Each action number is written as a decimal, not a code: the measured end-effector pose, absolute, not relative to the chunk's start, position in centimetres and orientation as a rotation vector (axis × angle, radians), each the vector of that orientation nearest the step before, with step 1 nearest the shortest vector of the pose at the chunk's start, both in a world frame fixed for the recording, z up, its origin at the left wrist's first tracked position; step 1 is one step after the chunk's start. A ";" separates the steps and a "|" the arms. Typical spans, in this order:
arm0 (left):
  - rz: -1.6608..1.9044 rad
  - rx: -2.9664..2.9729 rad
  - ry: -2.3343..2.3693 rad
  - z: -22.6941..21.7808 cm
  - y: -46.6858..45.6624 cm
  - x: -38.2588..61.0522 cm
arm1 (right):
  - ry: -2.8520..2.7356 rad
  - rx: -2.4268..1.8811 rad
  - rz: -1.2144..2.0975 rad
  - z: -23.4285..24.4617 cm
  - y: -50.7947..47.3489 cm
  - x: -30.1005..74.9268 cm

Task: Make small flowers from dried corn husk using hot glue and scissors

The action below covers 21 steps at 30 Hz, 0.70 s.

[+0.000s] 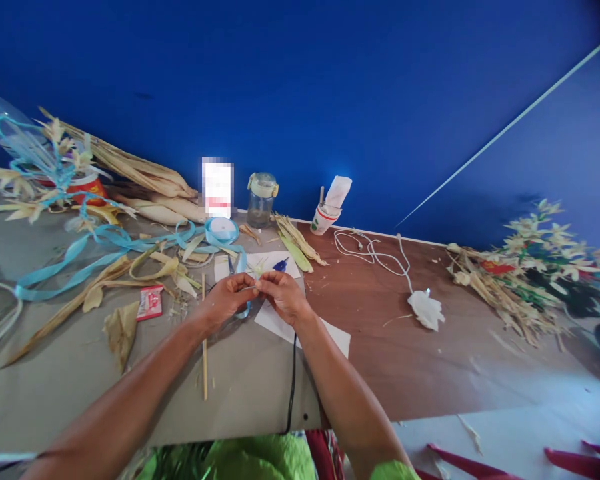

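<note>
My left hand [229,298] and my right hand [281,294] meet over the table, fingers pinched together on a small pale piece of husk [255,287] held between them. A loop of light blue ribbon [244,311] hangs under my left hand. Beneath the hands lies white paper [285,323] with a small blue object [281,265] on it. A thin wooden stick [205,360] lies on the table by my left wrist. A black cable [292,387] runs from under my right wrist toward me.
Dried corn husks [145,173], blue ribbon strands [80,253] and a ribbon spool [221,230] crowd the left. A glass jar [261,200], a paper cup [325,217], a white cable [375,257] and straw flowers [530,267] stand farther back and right. A red packet [150,303] lies left.
</note>
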<state>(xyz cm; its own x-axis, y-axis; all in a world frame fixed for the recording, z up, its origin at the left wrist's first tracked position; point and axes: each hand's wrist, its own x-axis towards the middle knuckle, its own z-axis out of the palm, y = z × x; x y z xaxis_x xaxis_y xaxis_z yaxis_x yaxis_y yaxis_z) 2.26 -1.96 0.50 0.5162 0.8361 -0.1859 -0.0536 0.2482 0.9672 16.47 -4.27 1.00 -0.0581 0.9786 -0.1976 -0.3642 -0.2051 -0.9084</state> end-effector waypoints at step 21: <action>0.587 0.999 0.722 1.9 -2.1 1.8 | -0.696 -0.897 1.712 1.3 -4.4 17.0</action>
<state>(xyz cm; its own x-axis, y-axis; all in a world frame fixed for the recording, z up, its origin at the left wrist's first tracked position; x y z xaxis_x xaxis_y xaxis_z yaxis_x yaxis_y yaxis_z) 1.78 -2.14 1.90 0.6307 0.7286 -0.2672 -0.1130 0.4269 0.8972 17.01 -4.39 1.25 -0.1854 0.9546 -0.2331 -0.5211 -0.2966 -0.8003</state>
